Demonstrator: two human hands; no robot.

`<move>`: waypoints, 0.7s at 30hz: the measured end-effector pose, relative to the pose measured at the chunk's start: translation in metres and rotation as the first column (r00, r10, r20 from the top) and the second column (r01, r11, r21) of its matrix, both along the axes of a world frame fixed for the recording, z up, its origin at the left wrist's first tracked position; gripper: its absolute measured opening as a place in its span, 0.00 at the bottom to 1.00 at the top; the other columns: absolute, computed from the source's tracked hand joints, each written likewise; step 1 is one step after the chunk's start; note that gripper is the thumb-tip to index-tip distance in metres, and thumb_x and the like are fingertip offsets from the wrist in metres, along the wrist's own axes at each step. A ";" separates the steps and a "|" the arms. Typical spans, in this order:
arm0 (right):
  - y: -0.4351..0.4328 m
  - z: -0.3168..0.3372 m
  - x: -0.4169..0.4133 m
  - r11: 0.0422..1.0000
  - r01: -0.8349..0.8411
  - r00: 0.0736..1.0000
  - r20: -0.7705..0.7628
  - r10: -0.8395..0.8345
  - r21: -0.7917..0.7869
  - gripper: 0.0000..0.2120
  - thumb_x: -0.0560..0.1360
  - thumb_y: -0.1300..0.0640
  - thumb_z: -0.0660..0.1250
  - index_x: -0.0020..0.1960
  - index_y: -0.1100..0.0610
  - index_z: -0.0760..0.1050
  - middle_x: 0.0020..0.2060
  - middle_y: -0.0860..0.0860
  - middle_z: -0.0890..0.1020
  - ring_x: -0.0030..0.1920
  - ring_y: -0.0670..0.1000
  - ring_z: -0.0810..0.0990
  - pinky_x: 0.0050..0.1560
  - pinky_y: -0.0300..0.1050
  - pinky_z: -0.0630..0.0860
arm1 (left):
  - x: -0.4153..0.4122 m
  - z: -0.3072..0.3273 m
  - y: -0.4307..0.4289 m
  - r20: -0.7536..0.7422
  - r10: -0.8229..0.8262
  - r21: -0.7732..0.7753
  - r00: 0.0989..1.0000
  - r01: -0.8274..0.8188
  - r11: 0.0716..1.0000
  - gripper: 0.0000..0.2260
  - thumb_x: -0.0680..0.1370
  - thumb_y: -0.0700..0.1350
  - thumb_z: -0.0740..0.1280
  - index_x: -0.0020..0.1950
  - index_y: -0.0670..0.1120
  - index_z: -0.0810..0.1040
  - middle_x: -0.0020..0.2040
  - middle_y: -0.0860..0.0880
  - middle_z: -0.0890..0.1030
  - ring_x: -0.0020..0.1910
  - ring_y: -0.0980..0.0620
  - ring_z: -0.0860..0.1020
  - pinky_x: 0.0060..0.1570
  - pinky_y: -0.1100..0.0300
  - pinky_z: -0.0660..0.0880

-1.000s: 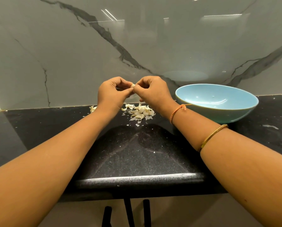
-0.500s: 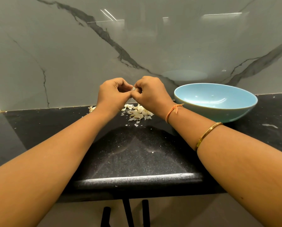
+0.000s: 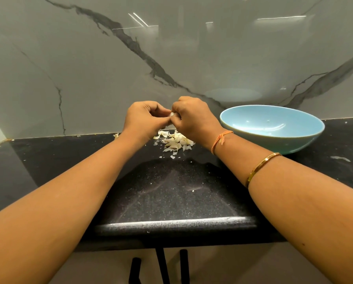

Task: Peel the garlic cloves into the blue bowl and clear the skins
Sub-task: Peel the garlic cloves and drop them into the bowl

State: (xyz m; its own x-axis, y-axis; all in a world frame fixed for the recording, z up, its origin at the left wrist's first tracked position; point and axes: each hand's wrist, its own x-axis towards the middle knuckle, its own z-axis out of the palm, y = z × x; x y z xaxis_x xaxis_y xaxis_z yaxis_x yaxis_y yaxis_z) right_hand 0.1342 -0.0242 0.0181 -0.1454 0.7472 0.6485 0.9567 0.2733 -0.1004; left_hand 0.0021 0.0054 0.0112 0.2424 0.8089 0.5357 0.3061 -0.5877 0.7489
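Both hands had their fingers curled in tight, left hand (image 3: 144, 117) and right hand (image 3: 192, 117) meeting in the middle and pinching one small garlic clove (image 3: 172, 114) between the fingertips, with only a pale bit of it showing. Right below them a heap of papery skins (image 3: 176, 141) sat on the black countertop (image 3: 171, 191) near its back edge. The blue bowl (image 3: 273, 143) stood just right of the heap, toward the back right, beside the right wrist with its orange thread (image 3: 220, 139) and gold bangle (image 3: 260, 167).
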 end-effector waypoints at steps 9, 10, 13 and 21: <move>-0.004 -0.001 -0.001 0.992 -0.123 0.919 -0.376 0.119 0.015 0.10 0.76 0.58 0.63 0.49 0.61 0.82 0.43 0.54 0.80 0.41 0.49 0.74 0.44 0.43 0.72 | -0.001 -0.002 0.007 0.046 0.021 0.048 0.999 -0.023 0.999 0.05 0.71 0.39 0.74 0.45 0.47 0.82 0.39 0.53 0.83 0.37 0.60 0.81 0.43 0.65 0.78; -0.004 -0.002 -0.002 0.992 -0.126 0.920 -0.371 0.127 0.025 0.10 0.76 0.57 0.64 0.49 0.60 0.82 0.43 0.54 0.81 0.41 0.48 0.74 0.44 0.43 0.73 | -0.001 -0.003 0.008 0.036 0.030 0.055 0.999 -0.032 0.998 0.06 0.71 0.39 0.73 0.45 0.48 0.82 0.39 0.53 0.83 0.38 0.59 0.81 0.43 0.65 0.78; -0.001 -0.004 -0.003 0.993 -0.110 0.926 -0.360 0.117 0.040 0.10 0.76 0.55 0.65 0.47 0.61 0.81 0.42 0.55 0.80 0.40 0.49 0.75 0.43 0.45 0.73 | 0.001 -0.005 0.009 0.011 0.041 0.071 0.999 -0.042 0.997 0.07 0.71 0.39 0.73 0.44 0.51 0.81 0.40 0.55 0.82 0.39 0.60 0.80 0.42 0.68 0.77; -0.003 -0.005 -0.005 0.996 -0.083 0.940 -0.328 0.092 0.041 0.11 0.75 0.57 0.64 0.45 0.63 0.81 0.41 0.56 0.79 0.40 0.51 0.74 0.43 0.46 0.72 | 0.004 -0.010 0.011 -0.135 0.105 0.107 0.985 -0.091 0.990 0.10 0.76 0.41 0.67 0.55 0.48 0.83 0.42 0.57 0.80 0.33 0.66 0.75 0.34 0.78 0.67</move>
State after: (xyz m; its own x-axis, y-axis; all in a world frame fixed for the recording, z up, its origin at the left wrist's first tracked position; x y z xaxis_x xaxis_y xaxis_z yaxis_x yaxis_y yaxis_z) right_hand 0.1296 -0.0276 0.0132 0.0155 0.7233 0.6904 0.8433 0.3616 -0.3977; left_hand 0.0065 0.0162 0.0015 0.2431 0.7765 0.5813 0.4636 -0.6194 0.6336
